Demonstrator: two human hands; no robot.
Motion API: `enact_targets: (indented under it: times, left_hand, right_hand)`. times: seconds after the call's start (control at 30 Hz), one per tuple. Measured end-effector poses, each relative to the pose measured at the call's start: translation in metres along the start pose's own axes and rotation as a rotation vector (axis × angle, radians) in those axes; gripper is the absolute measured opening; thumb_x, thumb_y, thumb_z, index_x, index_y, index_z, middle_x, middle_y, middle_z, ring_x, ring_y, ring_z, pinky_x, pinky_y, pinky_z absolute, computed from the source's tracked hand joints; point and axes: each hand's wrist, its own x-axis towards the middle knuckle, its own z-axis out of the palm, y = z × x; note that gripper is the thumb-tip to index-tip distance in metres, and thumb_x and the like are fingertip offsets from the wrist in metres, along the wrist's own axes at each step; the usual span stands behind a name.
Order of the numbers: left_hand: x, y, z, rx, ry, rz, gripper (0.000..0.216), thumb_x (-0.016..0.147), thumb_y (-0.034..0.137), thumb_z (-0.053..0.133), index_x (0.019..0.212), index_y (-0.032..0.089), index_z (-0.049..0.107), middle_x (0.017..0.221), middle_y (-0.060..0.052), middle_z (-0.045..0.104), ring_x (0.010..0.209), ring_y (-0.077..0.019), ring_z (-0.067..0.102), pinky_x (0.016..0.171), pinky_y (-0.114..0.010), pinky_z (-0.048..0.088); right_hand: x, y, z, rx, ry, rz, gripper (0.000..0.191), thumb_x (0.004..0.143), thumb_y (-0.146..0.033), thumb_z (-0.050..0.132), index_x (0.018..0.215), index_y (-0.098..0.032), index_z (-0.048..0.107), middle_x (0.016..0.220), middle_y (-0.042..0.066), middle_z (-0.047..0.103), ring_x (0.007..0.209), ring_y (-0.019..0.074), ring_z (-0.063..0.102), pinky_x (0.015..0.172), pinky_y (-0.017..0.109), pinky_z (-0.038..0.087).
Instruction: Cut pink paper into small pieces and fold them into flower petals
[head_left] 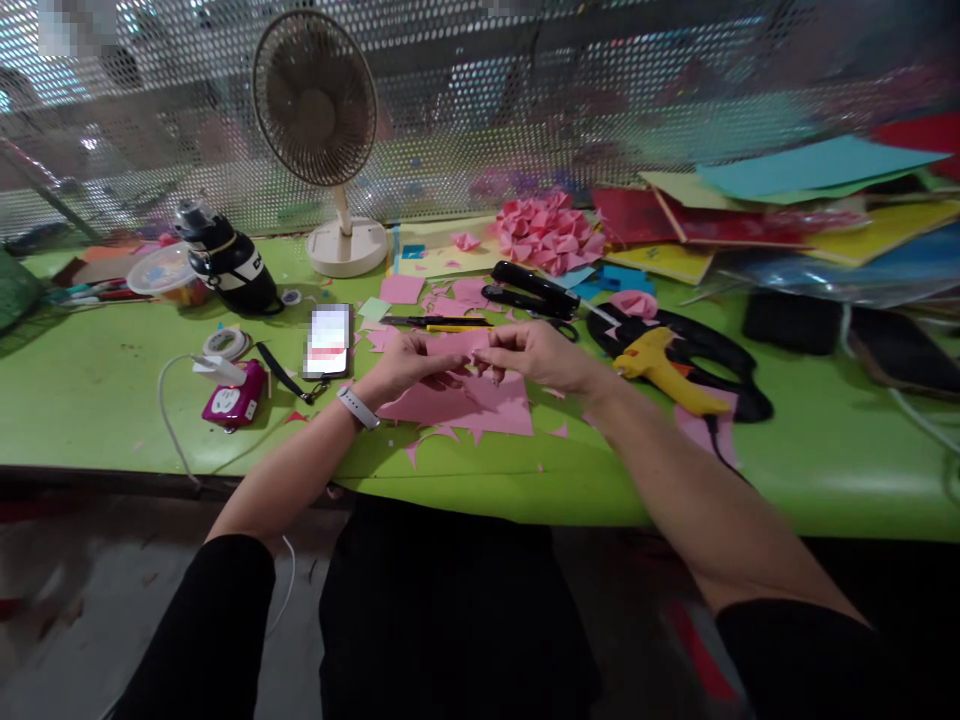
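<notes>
Between my two hands, a small piece of pink paper is pinched by its edges. My left hand has its fingers closed on the paper's left side, and a white band circles that wrist. On the other side, my right hand grips it with thumb and fingertips. Below them a larger pink sheet lies on the green table, with small pink scraps around it. Just beyond my hands are a yellow-and-black cutter and a black stapler.
A cluster of folded pink paper sits at the back beside a fan. A yellow glue gun lies right, its cord trailing forward. Left are a phone, a black bottle and a magenta power adapter. Coloured sheets pile back right.
</notes>
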Motion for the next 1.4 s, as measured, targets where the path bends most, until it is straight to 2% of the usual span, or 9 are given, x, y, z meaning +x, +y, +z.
enact_targets:
  times: [0.23,0.37,0.53,0.77,0.83,0.93,1.07,1.2,1.4]
  left_hand:
    - [0.004,0.005,-0.017,0.01,-0.032,-0.017,0.04,0.069,0.042,0.091,0.081,0.008,0.075,0.083,-0.016,0.079,0.068,-0.0171,0.075,0.068,-0.028,0.062]
    - [0.006,0.009,-0.033,0.009,0.076,0.023,0.03,0.078,0.037,0.084,0.087,0.01,0.076,0.083,-0.013,0.079,0.071,-0.0172,0.076,0.07,-0.029,0.063]
    - [0.006,0.006,-0.022,-0.115,0.122,0.061,0.037,0.082,0.043,0.08,0.101,0.012,0.075,0.099,-0.014,0.08,0.085,-0.0183,0.078,0.08,-0.031,0.062]
    - [0.01,-0.008,-0.01,-0.227,0.107,0.11,0.035,0.079,0.046,0.082,0.083,0.015,0.067,0.082,-0.004,0.076,0.081,-0.0127,0.074,0.089,-0.032,0.059]
    - [0.01,-0.006,-0.015,-0.213,0.079,0.073,0.034,0.081,0.044,0.081,0.081,0.015,0.064,0.079,-0.003,0.074,0.077,-0.0119,0.072,0.089,-0.034,0.059]
    - [0.008,-0.002,-0.018,-0.209,0.002,0.02,0.031,0.083,0.04,0.081,0.08,0.014,0.064,0.078,-0.003,0.072,0.075,-0.0124,0.072,0.088,-0.036,0.059]
    - [0.005,-0.001,-0.014,-0.221,-0.049,0.012,0.029,0.083,0.039,0.08,0.082,0.013,0.065,0.077,-0.003,0.071,0.074,-0.0127,0.071,0.089,-0.038,0.059]
    - [0.007,-0.006,-0.013,-0.194,-0.039,0.064,0.029,0.079,0.038,0.083,0.083,0.013,0.068,0.077,-0.001,0.071,0.071,-0.01,0.069,0.084,-0.033,0.058]
    - [0.009,-0.011,-0.009,-0.172,0.001,0.133,0.036,0.069,0.04,0.09,0.081,0.013,0.069,0.076,-0.001,0.072,0.069,-0.0089,0.068,0.079,-0.029,0.058]
  right_hand:
    - [-0.002,-0.002,-0.01,-0.017,0.08,-0.021,0.034,0.072,-0.049,0.085,0.067,-0.019,0.072,0.065,0.004,0.071,0.054,0.0119,0.06,0.052,0.026,0.051]
    - [0.0,0.001,-0.019,0.055,0.213,-0.025,0.034,0.07,-0.049,0.087,0.069,-0.018,0.073,0.067,0.005,0.073,0.051,0.0116,0.06,0.049,0.026,0.052]
    - [0.005,0.004,0.002,0.196,0.346,-0.026,0.04,0.065,-0.055,0.089,0.073,-0.019,0.072,0.073,0.005,0.075,0.057,0.0145,0.067,0.055,0.029,0.059]
    - [-0.003,0.002,0.022,0.133,0.089,0.012,0.029,0.076,-0.047,0.082,0.074,-0.021,0.072,0.075,0.007,0.075,0.068,0.0209,0.072,0.07,0.038,0.062]
    - [-0.005,0.0,0.014,0.107,0.145,-0.047,0.019,0.078,-0.038,0.079,0.081,-0.021,0.072,0.08,0.006,0.075,0.073,0.0207,0.071,0.073,0.039,0.062]
    - [-0.008,-0.002,0.001,-0.04,0.298,-0.235,0.031,0.073,-0.026,0.08,0.103,-0.025,0.073,0.107,0.006,0.074,0.097,0.0234,0.07,0.09,0.043,0.059]
    - [-0.008,-0.001,-0.003,-0.262,0.149,-0.384,0.032,0.077,-0.022,0.078,0.106,-0.034,0.08,0.143,0.002,0.061,0.138,0.029,0.052,0.116,0.052,0.043]
    - [-0.007,0.002,0.001,-0.308,0.118,-0.474,0.013,0.084,-0.026,0.076,0.086,-0.037,0.083,0.142,-0.001,0.062,0.142,0.0295,0.046,0.12,0.055,0.037]
    - [-0.006,0.005,0.008,-0.292,0.201,-0.46,0.006,0.086,-0.037,0.078,0.09,-0.036,0.082,0.132,0.003,0.068,0.133,0.0295,0.054,0.116,0.054,0.041]
